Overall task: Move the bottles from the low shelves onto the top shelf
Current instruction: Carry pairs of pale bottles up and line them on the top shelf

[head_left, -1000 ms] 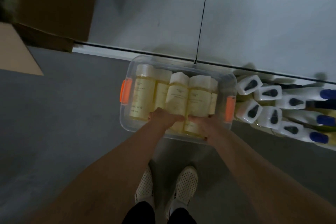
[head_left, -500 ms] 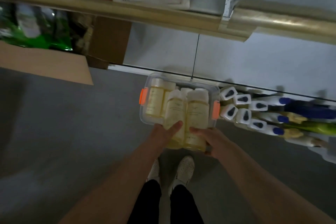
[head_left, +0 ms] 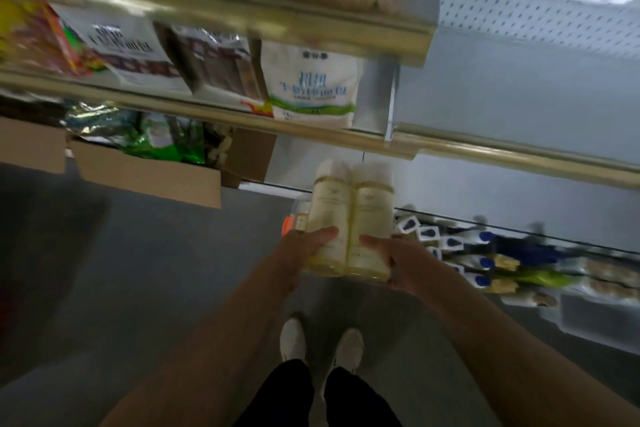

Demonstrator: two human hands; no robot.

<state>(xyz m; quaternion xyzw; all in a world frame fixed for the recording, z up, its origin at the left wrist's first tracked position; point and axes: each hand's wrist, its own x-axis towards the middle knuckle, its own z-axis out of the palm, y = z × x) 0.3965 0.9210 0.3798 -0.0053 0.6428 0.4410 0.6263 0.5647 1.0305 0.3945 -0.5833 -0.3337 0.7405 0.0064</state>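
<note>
Yellow bottles [head_left: 349,218] gripped by left hand [head_left: 304,250] and right hand [head_left: 398,260]; gold shelf rail [head_left: 311,130] overhead.

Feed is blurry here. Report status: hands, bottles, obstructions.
Left hand and right hand each grip one yellow bottle, pair held side by side above the clear bin. Shelf rail overhangs directly above.

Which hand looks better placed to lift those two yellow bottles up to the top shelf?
Neither alone. The left hand grips the left bottle and the right hand grips the right bottle, pressed side by side, so both will probably rise together.
</note>
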